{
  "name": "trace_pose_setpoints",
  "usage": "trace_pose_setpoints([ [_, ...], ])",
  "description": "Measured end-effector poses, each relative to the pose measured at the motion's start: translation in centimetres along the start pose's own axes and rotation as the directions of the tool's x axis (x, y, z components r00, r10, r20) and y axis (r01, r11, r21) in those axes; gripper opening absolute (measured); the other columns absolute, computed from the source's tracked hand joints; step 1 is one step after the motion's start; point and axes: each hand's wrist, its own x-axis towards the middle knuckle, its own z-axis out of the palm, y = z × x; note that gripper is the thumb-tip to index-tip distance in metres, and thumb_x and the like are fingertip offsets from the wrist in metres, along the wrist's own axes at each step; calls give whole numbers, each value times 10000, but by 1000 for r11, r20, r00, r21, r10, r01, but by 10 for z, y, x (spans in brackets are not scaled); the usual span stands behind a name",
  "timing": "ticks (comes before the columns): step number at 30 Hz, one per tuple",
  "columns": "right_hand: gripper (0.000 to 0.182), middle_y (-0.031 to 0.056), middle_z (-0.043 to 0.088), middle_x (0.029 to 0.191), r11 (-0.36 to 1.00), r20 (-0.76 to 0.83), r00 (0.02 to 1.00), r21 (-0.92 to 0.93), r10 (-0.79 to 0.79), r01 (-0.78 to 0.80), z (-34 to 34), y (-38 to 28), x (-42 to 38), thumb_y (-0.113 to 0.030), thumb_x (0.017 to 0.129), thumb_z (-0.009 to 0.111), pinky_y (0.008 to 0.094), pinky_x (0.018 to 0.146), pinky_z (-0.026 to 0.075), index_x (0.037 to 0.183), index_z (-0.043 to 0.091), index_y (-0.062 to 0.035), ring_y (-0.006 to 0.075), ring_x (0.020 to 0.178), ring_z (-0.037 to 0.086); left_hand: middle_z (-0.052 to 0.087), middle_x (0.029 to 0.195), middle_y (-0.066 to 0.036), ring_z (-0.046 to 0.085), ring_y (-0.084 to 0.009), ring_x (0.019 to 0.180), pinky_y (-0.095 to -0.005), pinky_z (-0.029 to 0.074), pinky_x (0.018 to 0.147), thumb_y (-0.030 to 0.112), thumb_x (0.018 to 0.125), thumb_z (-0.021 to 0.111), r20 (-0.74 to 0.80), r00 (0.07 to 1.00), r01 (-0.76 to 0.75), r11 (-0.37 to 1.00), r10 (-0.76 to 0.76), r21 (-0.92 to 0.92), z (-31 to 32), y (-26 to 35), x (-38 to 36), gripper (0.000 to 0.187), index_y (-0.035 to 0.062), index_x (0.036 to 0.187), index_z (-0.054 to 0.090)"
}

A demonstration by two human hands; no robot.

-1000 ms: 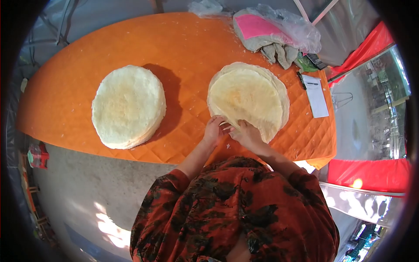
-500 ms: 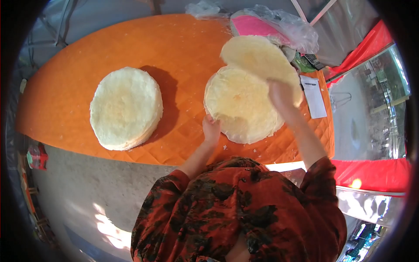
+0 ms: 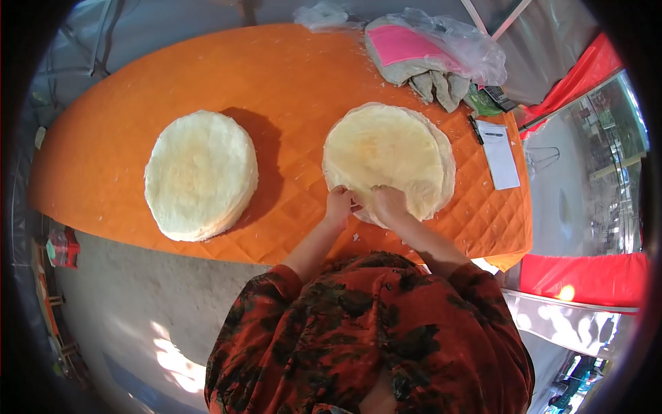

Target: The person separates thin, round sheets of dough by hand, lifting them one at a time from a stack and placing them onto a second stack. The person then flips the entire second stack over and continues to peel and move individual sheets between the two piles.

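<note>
Two stacks of thin, pale round flatbreads lie on a table with an orange quilted cloth. In front of me is the lower stack, its top flatbread (image 3: 386,148) lying slightly off the wider ones beneath. My left hand (image 3: 339,205) is at its near-left edge, fingers pinched on the rim. Close beside it, my right hand (image 3: 388,205) rests over the near edge with its fingers curled closed on the flatbread; its fingertips are partly hidden. The taller flatbread stack (image 3: 200,172) stands to the left, apart from both hands.
At the back right of the orange cloth (image 3: 289,90) sit a pink and grey bundle (image 3: 407,45) and a clear plastic bag (image 3: 476,52). A white notepad (image 3: 499,162) with a pen lies at the right edge. A red stool (image 3: 63,248) stands on the floor at left.
The flatbread my right hand held raised at the far right now lies on the near stack. My right hand has come down and towards me, beside my left, which stays at the rim.
</note>
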Motion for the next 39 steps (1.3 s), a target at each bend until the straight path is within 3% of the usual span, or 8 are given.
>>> trace_pose_setpoints([
  [7,219,220,652,860,991,26,994,69,110,-111,5,-12,-14,-134,779,607,443,749,520,950,611,3,332,851,661,606,786,-69,624,-193,692,-324,532,666,115,891,531,88,996,-8,966,32,-258,1,0,2,107,41,966,548],
  [10,174,233,657,865,975,202,957,40,208,-220,-2,51,38,-86,803,564,434,760,511,921,627,25,326,866,664,594,837,-56,601,-171,764,-333,508,707,105,880,549,-74,996,-46,998,43,-46,-6,-11,12,147,37,1010,548],
  [13,205,207,673,846,923,-24,932,-132,362,-362,-100,124,116,-67,840,479,448,694,516,913,663,-13,342,816,670,567,900,-62,558,-180,832,-354,476,772,94,841,598,4,998,-63,995,63,78,-23,-27,25,212,19,1032,543],
  [16,204,196,665,803,963,-331,943,-263,-25,-66,-231,79,92,-67,802,500,479,659,511,896,681,-62,366,794,655,544,949,-83,535,-200,885,-356,459,792,92,796,640,-280,788,-264,713,548,650,-9,-23,15,288,-12,1040,530],
  [19,209,167,670,829,948,-353,935,-289,22,-131,-213,56,71,-37,761,522,456,670,515,890,680,-85,340,799,659,541,974,-110,543,-231,909,-349,463,782,89,776,649,-282,812,-215,711,511,669,-14,-26,28,337,-44,1055,512],
  [21,204,159,665,806,987,-429,903,-156,-34,-37,-139,58,56,-40,765,519,453,653,515,882,679,-92,335,775,659,552,945,-113,562,-218,841,-339,475,706,81,772,650,-331,794,-201,734,511,649,-15,-31,39,323,-46,1039,519],
  [26,266,187,664,804,990,-2,998,-131,58,-58,18,45,29,-20,754,505,452,676,510,955,668,-84,347,778,657,588,844,-133,590,-213,666,-318,474,564,32,758,616,-252,958,-72,969,133,237,-16,-7,29,296,-37,1032,526],
  [39,358,147,623,1065,993,-1,1000,-118,23,-23,24,-11,7,-171,821,557,434,698,537,1132,526,3,302,952,636,632,818,-94,643,-201,702,-316,531,645,52,862,510,-12,1000,13,993,-14,-114,-1,10,19,60,38,903,551],
])
